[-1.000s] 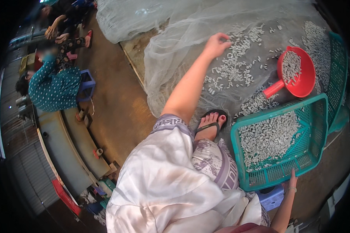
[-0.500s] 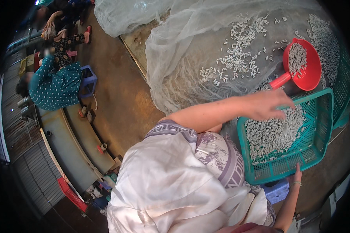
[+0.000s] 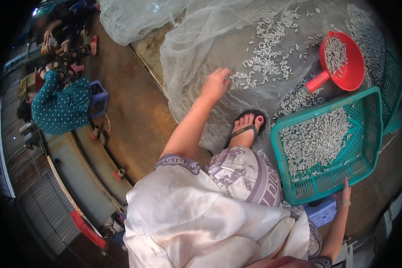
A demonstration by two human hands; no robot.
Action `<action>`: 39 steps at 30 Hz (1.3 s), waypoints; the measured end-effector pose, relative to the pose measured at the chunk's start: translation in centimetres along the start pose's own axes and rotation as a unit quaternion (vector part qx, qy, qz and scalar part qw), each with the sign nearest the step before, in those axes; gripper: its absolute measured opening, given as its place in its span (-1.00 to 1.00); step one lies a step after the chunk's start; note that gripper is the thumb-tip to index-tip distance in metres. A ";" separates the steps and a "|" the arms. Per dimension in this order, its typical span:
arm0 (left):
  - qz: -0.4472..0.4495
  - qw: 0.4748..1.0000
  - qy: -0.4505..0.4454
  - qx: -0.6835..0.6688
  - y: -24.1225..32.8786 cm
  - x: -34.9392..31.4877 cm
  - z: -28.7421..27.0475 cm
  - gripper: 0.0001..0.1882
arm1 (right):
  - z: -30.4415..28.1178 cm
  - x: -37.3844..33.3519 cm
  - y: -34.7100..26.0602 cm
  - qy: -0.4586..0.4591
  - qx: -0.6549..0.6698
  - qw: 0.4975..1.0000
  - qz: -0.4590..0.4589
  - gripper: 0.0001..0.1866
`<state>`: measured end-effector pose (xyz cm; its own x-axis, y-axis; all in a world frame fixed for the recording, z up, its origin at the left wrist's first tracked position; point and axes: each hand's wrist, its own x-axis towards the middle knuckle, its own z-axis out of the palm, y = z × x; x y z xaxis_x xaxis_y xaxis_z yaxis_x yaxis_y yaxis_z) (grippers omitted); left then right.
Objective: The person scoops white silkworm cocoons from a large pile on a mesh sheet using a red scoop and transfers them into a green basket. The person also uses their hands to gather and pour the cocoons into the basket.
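Observation:
My left hand point(image 3: 217, 84) reaches over the sheer white netting point(image 3: 187, 67), fingers curled together at the left end of a scatter of small grey-white oblong pieces point(image 3: 270, 51). A pale bit shows at its fingertips, too small to make out. My right hand point(image 3: 345, 193) grips the near right side of a green plastic basket point(image 3: 326, 190). The basket tilts beside my knee, with a heap of the same pieces point(image 3: 315, 140) inside. Beyond its far rim lies a red plastic dipper point(image 3: 353, 76), part filled with pieces, its handle pointing toward me.
My sandalled foot point(image 3: 245, 127) rests on the netting's edge, left of the basket. A blue-purple plastic stool point(image 3: 320, 211) stands under the basket. Another green basket point(image 3: 392, 76) and a dense spread of pieces point(image 3: 365, 33) are at far right. A person in dotted teal point(image 3: 60, 105) sits at left.
My left hand has swung from above the basket, leftward to the scattered pieces on the netting, uncovering my foot. My right hand still holds the basket.

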<state>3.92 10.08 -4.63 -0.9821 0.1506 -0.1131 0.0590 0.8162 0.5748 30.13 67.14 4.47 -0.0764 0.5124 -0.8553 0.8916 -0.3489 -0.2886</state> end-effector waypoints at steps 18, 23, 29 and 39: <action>0.137 0.984 -0.110 0.012 1.0 2.5 2.5 -0.81 | -1.8 3.8 2.6 -0.008 0.073 0.996 -0.051 -0.35; 0.195 0.965 -0.164 0.069 2.2 3.9 2.9 -0.81 | -2.1 4.8 3.7 0.006 0.052 0.995 -0.083 -0.22; 0.225 0.948 -0.203 0.093 3.0 4.2 3.2 -0.80 | -1.3 2.8 4.7 0.004 0.052 0.991 -0.123 -0.10; 0.181 0.952 -0.185 0.165 4.1 3.7 3.3 -0.81 | 0.4 1.8 4.6 0.003 0.166 0.971 -0.171 -0.17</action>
<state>1.14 15.86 -5.38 -0.7607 0.5912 -0.2680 0.4941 0.7952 0.3515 33.87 66.14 1.46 -0.3400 0.6472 -0.6823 0.6208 -0.3906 -0.6798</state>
